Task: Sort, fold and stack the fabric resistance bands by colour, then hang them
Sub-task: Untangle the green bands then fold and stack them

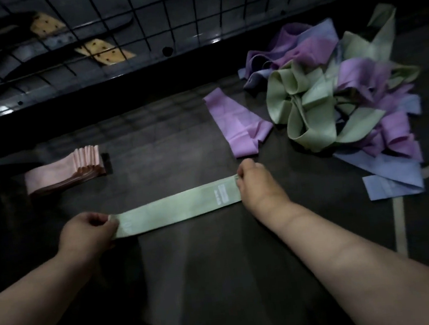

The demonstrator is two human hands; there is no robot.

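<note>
We see a pale green fabric resistance band [176, 209] lying flat and pulled out lengthwise on the dark surface [167, 146], in the middle of its near half, its right end a little farther from us than its left. The left hand [89, 230] pinches the band's left end, thumb on top and the other fingers curled under. The right hand [253, 182] grips the right end with all its fingers curled tight around the edge.

Close to the right hand the band carries a small block of white print [220, 194]. It is too blurred for us to read, and we can make out no brand. A fainter mark sits near the left end, and we cannot read that either.

Toward the left edge of the surface stands a neat stack of folded pale pink fabric bands [62, 171], well apart from the green one. Beyond the right hand a single lilac fabric band [236, 123] lies flat, its near end folded over. Just beside it, toward the far right corner, sits a loose tangled heap of green, lilac and blue bands [332, 93]. A blue band [391, 182] trails out of its near side, across pale lines [399, 223] in the surface.

Along the far edge runs a black wire grid panel [142, 20], with tan perforated strips [104, 51] behind it.
</note>
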